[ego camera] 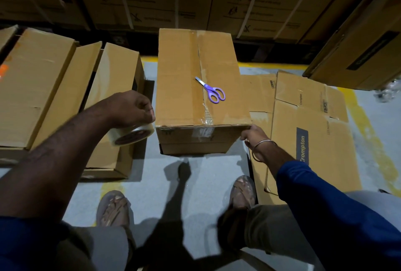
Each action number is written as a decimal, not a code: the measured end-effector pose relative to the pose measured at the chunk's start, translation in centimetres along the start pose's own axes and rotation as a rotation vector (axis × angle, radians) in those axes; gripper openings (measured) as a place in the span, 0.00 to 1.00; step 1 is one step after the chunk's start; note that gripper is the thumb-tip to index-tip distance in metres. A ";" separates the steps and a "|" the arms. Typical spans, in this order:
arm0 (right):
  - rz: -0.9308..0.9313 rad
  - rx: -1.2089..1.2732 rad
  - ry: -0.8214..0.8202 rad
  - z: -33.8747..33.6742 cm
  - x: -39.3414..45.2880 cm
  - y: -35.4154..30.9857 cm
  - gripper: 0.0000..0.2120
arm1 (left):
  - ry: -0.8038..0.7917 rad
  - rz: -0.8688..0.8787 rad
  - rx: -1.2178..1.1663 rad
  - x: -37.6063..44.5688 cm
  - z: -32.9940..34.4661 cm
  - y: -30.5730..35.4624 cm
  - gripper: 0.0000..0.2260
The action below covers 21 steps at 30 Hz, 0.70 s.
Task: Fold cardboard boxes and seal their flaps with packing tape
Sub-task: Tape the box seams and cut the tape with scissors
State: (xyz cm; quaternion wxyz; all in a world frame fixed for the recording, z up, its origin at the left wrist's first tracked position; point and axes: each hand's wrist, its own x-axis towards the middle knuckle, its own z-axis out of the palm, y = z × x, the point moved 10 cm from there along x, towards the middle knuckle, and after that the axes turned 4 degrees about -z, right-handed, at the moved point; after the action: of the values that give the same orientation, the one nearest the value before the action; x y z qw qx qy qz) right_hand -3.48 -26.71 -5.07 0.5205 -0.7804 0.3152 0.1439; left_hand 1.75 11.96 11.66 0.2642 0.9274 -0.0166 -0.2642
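The left hand (132,109) grips the roll of clear packing tape (132,135), fingers curled over its top, holding it just off the near left corner of the cardboard box (184,88). The right hand (251,134) pinches the box's near right top corner, thumb side on the edge. So the box sits between the two hands, flaps closed, with a strip of tape already along the centre seam and down the front face.

That tape near the front edge looks wrinkled and bunched — if more tape goes over it without smoothing, it will likely lift rather than bond. The roll's loose end cannot be made out; if it has stuck back onto the roll, finding it one-handed will be slow, and letting go with the right hand frees the box to slide on the smooth floor.

The purple scissors (211,91) lie on the lid beyond both hands, right on the seam. Any tilt or turn of the box to reach its side seams would send them sliding off — they want moving first. The flattened cartons (310,140) beside the right hand crowd the space for turning.
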 end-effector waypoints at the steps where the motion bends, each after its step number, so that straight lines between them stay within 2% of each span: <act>1: 0.024 0.000 -0.019 0.3 0.1 0.5 0.13 | 0.001 0.001 -0.004 0.0 -0.1 -0.1 0.03; 3: 0.053 -0.087 -0.064 0.8 0.1 0.9 0.13 | 0.005 0.002 -0.011 0.1 -0.2 -0.2 0.03; 5: 0.052 -0.355 -0.147 1.1 -0.7 0.0 0.02 | 0.011 0.000 -0.020 0.2 -0.4 -0.2 0.03; 6: 0.058 -0.496 -0.204 1.2 -1.4 -0.6 0.06 | 0.012 0.001 -0.027 0.2 -0.4 -0.2 0.03; 8: 0.028 -0.623 -0.314 1.5 -2.2 -2.1 0.11 | 0.011 0.003 -0.041 0.2 -0.4 -0.2 0.03; 10: -0.109 -0.621 -0.298 1.4 -2.2 -5.1 0.14 | 0.015 0.009 -0.051 0.2 -0.4 -0.1 0.02; 11: -0.208 -0.618 -0.233 1.2 -2.0 -6.9 0.14 | 0.019 0.012 -0.055 0.2 -0.4 -0.1 0.02; 14: -0.471 -0.530 -0.067 1.4 -2.6 -11.9 0.07 | 0.028 0.023 -0.067 0.1 -0.5 -0.1 0.03; 15: -0.520 -0.487 -0.044 1.8 -2.8 -12.8 0.05 | 0.030 0.023 -0.072 0.1 -0.5 -0.1 0.03; 17: -0.593 -0.444 -0.017 2.8 -3.4 -13.9 0.06 | 0.030 0.020 -0.077 0.0 -0.4 -0.1 0.03; 19: -0.646 -0.420 -0.067 4.6 -3.9 -14.2 0.07 | 0.027 0.012 -0.070 0.0 -0.4 -0.2 0.03; 21: -0.689 -0.444 -0.194 7.4 -4.5 -13.6 0.07 | 0.022 0.008 -0.065 0.1 -0.3 -0.3 0.03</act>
State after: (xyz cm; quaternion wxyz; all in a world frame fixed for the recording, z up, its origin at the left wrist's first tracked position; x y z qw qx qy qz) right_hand 2.63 -14.98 4.15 0.3849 -0.9161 -0.0535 0.0987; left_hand 1.95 12.37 11.71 0.2954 0.9211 -0.0087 -0.2533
